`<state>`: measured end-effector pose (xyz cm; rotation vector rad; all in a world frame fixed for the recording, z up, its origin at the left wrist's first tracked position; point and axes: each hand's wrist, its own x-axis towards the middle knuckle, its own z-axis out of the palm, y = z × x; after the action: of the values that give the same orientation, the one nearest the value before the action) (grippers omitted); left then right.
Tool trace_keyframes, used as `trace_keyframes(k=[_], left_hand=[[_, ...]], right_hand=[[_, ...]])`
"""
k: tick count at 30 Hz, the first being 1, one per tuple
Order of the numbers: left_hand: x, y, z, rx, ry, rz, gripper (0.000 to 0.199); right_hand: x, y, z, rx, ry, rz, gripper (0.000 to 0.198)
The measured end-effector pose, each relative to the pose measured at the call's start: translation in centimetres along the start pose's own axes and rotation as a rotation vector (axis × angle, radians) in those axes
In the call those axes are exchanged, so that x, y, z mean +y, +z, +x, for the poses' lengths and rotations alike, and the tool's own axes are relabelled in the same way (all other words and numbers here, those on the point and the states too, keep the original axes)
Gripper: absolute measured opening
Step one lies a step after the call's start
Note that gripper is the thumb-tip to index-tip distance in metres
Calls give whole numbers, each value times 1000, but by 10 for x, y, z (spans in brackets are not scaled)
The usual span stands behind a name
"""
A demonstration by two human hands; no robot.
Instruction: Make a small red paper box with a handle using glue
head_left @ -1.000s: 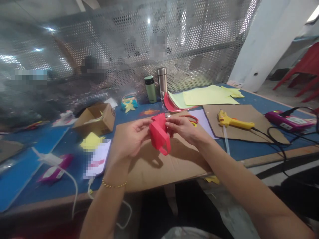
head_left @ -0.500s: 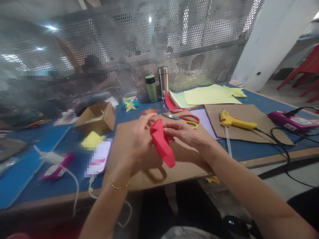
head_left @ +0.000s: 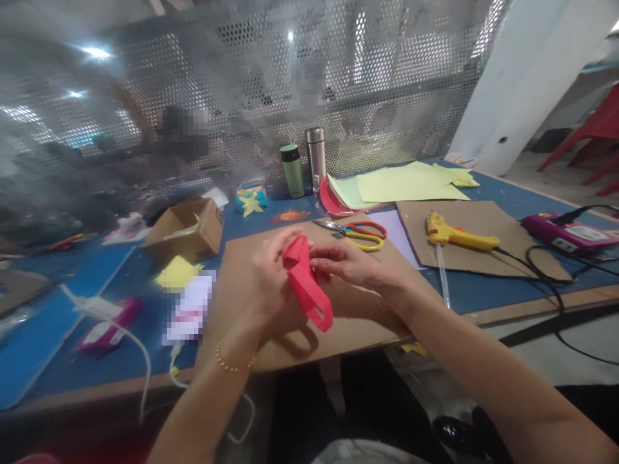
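Observation:
A folded red paper loop [head_left: 308,287] is held up between my hands, above a brown cardboard sheet [head_left: 358,328]. My left hand [head_left: 273,274] is closed on its left side, with the fingertips partly hidden behind the paper. From the right, my right hand [head_left: 345,263] pinches the paper's edge between thumb and fingers. The loop slants down toward me, and an opening shows at its lower end. Just beyond my right hand, scissors [head_left: 358,233] with one red and one yellow handle lie on the cardboard.
A yellow glue gun [head_left: 459,237] rests on another cardboard piece [head_left: 493,216] at right, its black cord trailing near a purple power strip [head_left: 565,232]. Left stand an open carton [head_left: 193,232] and a phone [head_left: 191,309]. Behind are a green tumbler [head_left: 293,173], a steel flask [head_left: 316,154] and yellow sheets [head_left: 411,183].
The red paper loop has turned slightly, so its lower opening now shows. Both hands still hold it, the left one shifted a little to the left.

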<state>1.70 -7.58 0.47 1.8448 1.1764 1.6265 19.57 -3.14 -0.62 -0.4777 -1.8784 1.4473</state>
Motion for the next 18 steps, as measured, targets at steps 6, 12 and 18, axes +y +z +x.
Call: trace_keyframes(k=[6,12,18], left_hand=[[-4,1,-2,23,50,34,36],[7,0,0,-118,-48,-53,43],[10,3,-3,-38,34,95,30]], right_hand=[[3,0,1,-2,-10,-2,27],[4,-2,2,-6,-24,24,25],[3,-1,2,21,-30,-12,24]])
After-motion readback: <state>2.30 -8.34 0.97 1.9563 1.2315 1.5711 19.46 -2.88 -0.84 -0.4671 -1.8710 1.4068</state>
